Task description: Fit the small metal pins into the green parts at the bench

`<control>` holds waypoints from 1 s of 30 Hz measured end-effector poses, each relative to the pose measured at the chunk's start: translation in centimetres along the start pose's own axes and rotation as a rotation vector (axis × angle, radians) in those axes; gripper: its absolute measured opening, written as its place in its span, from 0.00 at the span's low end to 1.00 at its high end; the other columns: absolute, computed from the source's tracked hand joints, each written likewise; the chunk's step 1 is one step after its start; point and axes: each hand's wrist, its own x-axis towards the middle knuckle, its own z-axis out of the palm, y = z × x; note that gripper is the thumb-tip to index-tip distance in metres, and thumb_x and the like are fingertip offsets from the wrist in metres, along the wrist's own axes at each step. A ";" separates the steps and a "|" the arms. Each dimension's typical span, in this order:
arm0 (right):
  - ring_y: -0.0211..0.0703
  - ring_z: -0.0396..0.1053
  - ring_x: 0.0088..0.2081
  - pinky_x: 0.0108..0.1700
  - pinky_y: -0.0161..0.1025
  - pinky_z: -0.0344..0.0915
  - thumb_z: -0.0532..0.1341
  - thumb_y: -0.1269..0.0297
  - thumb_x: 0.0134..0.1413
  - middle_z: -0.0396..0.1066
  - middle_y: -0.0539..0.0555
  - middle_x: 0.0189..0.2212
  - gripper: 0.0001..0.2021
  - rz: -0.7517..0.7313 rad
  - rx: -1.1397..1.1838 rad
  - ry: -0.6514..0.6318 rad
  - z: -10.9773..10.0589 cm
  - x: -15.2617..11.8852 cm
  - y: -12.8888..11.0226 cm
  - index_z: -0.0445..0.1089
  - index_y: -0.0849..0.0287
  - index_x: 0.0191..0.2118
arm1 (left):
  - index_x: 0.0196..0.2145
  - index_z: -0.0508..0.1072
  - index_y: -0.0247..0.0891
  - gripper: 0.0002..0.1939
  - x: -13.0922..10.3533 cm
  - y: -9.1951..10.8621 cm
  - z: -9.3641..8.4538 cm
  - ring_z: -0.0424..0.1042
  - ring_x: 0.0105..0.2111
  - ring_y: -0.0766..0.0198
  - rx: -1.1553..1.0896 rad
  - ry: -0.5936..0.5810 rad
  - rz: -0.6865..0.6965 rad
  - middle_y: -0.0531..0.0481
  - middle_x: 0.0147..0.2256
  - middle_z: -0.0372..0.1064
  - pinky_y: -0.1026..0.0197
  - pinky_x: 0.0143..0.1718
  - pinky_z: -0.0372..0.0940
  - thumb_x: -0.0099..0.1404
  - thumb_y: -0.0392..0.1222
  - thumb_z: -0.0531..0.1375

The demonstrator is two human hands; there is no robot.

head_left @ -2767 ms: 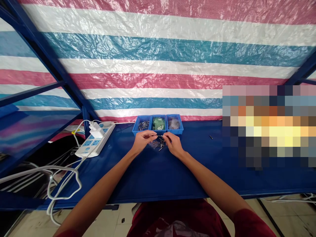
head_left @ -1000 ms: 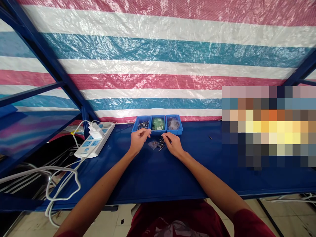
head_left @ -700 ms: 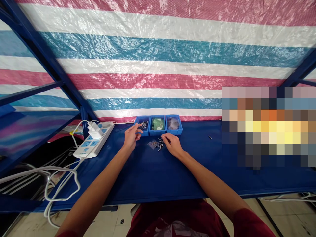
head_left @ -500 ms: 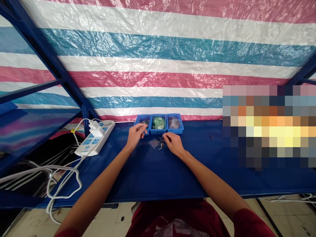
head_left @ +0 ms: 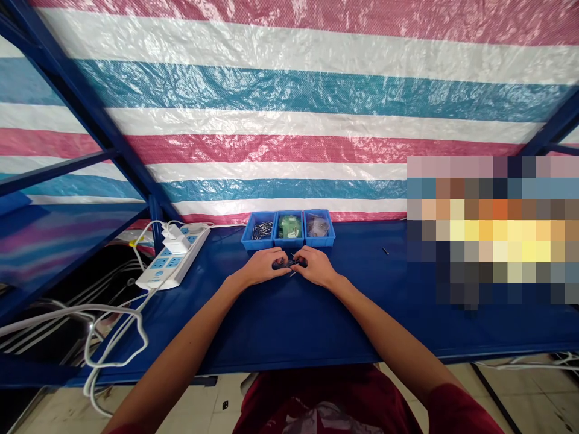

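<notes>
Left hand (head_left: 266,265) and right hand (head_left: 315,265) are curled toward each other low over the worktop (head_left: 289,328), fingertips almost meeting. Their fingers are bent as if pinching, but I cannot tell what, if anything, either one grasps. Loose rods (head_left: 293,273) lie between and under the fingertips, mostly covered.

With the rods so slim and the fingers so crowded, a piece could plausibly slip from a pinch or be nudged astray by a knuckle. The hands also screen the spot from above, so a wrong pick might go unnoticed.

Just beyond the knuckles, three bins stand side by side: the left bin (head_left: 257,245) holds a heap (head_left: 263,230) of similar rods, the middle bin (head_left: 289,243) green bags (head_left: 290,226), the right bin (head_left: 320,243) clear bags (head_left: 318,227). They limit forward room. One stray rod (head_left: 385,251) lies well off to the right. Leftward, a power strip (head_left: 151,279) and its looping cables (head_left: 145,337) could snag a sleeve.
</notes>
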 end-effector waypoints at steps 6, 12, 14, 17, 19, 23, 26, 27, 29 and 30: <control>0.41 0.69 0.35 0.33 0.36 0.59 0.69 0.57 0.47 0.70 0.52 0.34 0.15 -0.017 -0.054 -0.094 0.1 -0.1 -0.1 0.73 0.57 0.41 | 0.29 0.70 0.38 0.09 0.0 -0.1 -0.1 0.64 0.26 0.64 -0.003 -0.044 -0.007 0.52 0.26 0.65 0.64 0.29 0.55 0.61 0.44 0.56; 0.42 0.70 0.35 0.33 0.36 0.59 0.69 0.57 0.48 0.70 0.52 0.34 0.13 -0.042 -0.093 -0.121 0.2 0.0 0.1 0.74 0.56 0.39 | 0.30 0.72 0.39 0.08 0.0 0.1 -0.3 0.66 0.28 0.63 0.008 -0.037 -0.016 0.50 0.27 0.70 0.64 0.31 0.57 0.60 0.40 0.53; 0.41 0.70 0.34 0.33 0.35 0.59 0.68 0.60 0.49 0.70 0.52 0.34 0.11 -0.049 -0.090 -0.116 0.3 0.0 0.2 0.74 0.56 0.38 | 0.29 0.72 0.39 0.07 0.0 0.0 -0.3 0.67 0.27 0.63 0.000 -0.036 -0.021 0.51 0.27 0.70 0.64 0.30 0.57 0.59 0.38 0.53; 0.41 0.70 0.35 0.34 0.35 0.59 0.67 0.63 0.51 0.71 0.52 0.34 0.07 -0.066 -0.085 -0.108 0.4 0.0 0.3 0.75 0.56 0.38 | 0.29 0.72 0.39 0.07 0.0 0.0 -0.4 0.67 0.26 0.63 -0.021 -0.029 -0.040 0.51 0.26 0.71 0.64 0.30 0.56 0.58 0.36 0.54; 0.42 0.70 0.35 0.34 0.36 0.60 0.66 0.64 0.53 0.71 0.53 0.35 0.06 -0.076 -0.086 -0.107 0.5 0.0 0.5 0.75 0.56 0.38 | 0.29 0.72 0.39 0.07 0.1 0.0 -0.5 0.67 0.26 0.63 -0.021 -0.026 -0.050 0.52 0.26 0.71 0.64 0.29 0.56 0.58 0.36 0.54; 0.42 0.70 0.36 0.35 0.36 0.60 0.64 0.63 0.56 0.71 0.53 0.36 0.06 -0.094 -0.085 -0.096 0.6 0.0 0.7 0.74 0.57 0.39 | 0.29 0.73 0.39 0.08 0.1 0.1 -0.6 0.68 0.26 0.63 -0.002 -0.031 -0.056 0.51 0.27 0.72 0.65 0.29 0.56 0.58 0.36 0.53; 0.41 0.69 0.36 0.35 0.35 0.61 0.63 0.62 0.56 0.71 0.53 0.36 0.06 -0.090 -0.039 -0.040 0.5 0.0 0.7 0.74 0.57 0.38 | 0.30 0.73 0.39 0.08 0.1 -0.1 -0.4 0.68 0.26 0.63 0.018 -0.038 -0.054 0.51 0.27 0.72 0.64 0.29 0.56 0.59 0.37 0.53; 0.40 0.69 0.35 0.35 0.35 0.61 0.63 0.62 0.56 0.71 0.53 0.36 0.06 -0.082 -0.008 -0.006 0.5 0.0 0.7 0.74 0.57 0.38 | 0.30 0.73 0.39 0.09 0.1 -0.2 -0.3 0.68 0.26 0.63 0.031 -0.036 -0.055 0.51 0.27 0.72 0.64 0.29 0.56 0.60 0.37 0.53; 0.38 0.68 0.32 0.35 0.35 0.62 0.63 0.62 0.56 0.71 0.53 0.34 0.06 -0.055 0.085 0.084 0.3 0.1 0.5 0.74 0.58 0.37 | 0.31 0.73 0.39 0.09 0.1 -0.5 -0.1 0.69 0.27 0.62 0.059 -0.008 -0.066 0.51 0.27 0.72 0.64 0.30 0.57 0.61 0.38 0.53; 0.38 0.67 0.31 0.35 0.35 0.62 0.62 0.62 0.56 0.71 0.53 0.33 0.06 -0.038 0.147 0.133 0.2 0.2 0.5 0.74 0.58 0.36 | 0.32 0.74 0.39 0.10 0.1 -0.5 0.0 0.69 0.28 0.62 0.067 0.021 -0.074 0.50 0.29 0.73 0.64 0.31 0.57 0.62 0.39 0.52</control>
